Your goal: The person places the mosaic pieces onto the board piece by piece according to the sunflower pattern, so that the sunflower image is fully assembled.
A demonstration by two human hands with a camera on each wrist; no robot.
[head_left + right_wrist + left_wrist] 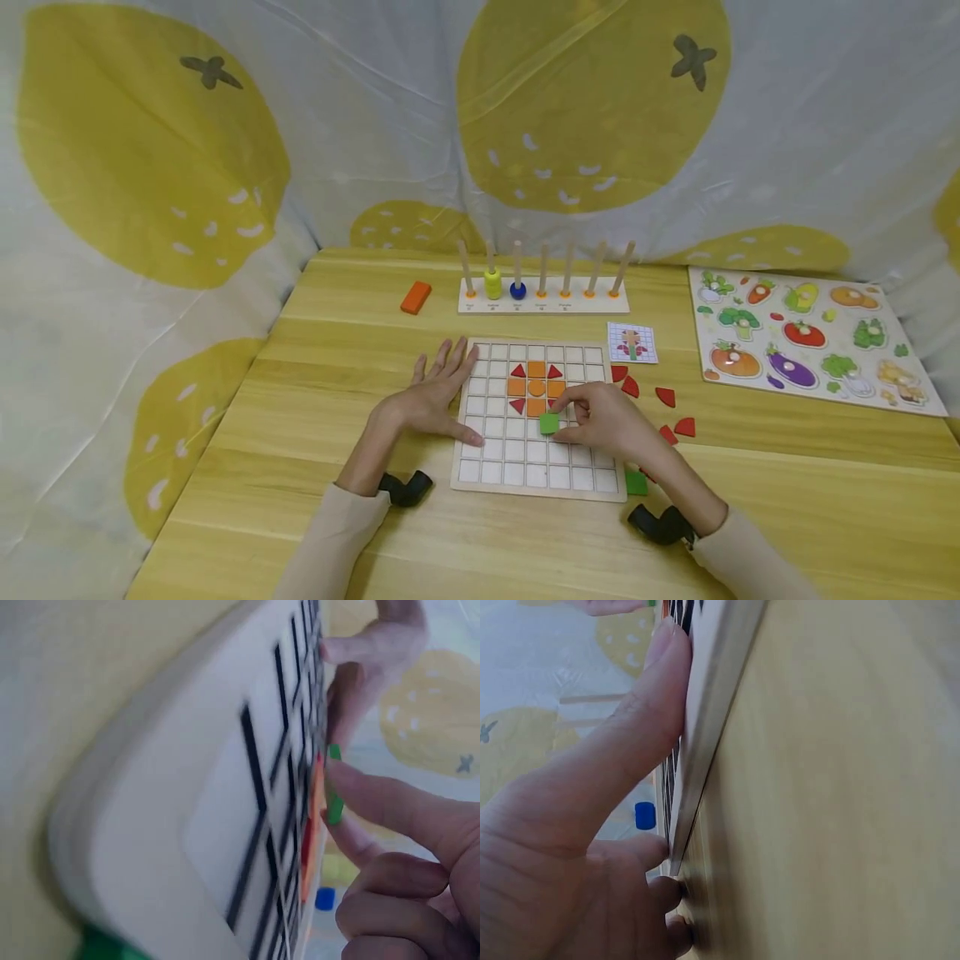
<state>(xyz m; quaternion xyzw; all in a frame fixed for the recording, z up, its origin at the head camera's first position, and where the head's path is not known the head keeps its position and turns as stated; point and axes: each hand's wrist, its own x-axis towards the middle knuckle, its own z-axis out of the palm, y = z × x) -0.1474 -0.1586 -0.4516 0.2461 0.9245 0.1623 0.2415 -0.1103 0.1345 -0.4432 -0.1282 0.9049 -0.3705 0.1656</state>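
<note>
My head camera looks down the table; both wrist cameras skim close along the grid board [536, 487], shared.

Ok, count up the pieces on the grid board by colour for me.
Orange pieces: 5
Red triangles: 4, one mostly hidden by fingers
Green square: 1, pinched by the right hand
Total: 10

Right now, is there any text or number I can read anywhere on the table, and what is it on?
Small printed labels under the pegs on the peg rack base: too small and blurred to read.
Pattern card: a picture only, no legible text.
Vegetable puzzle board: no words visible.
</note>
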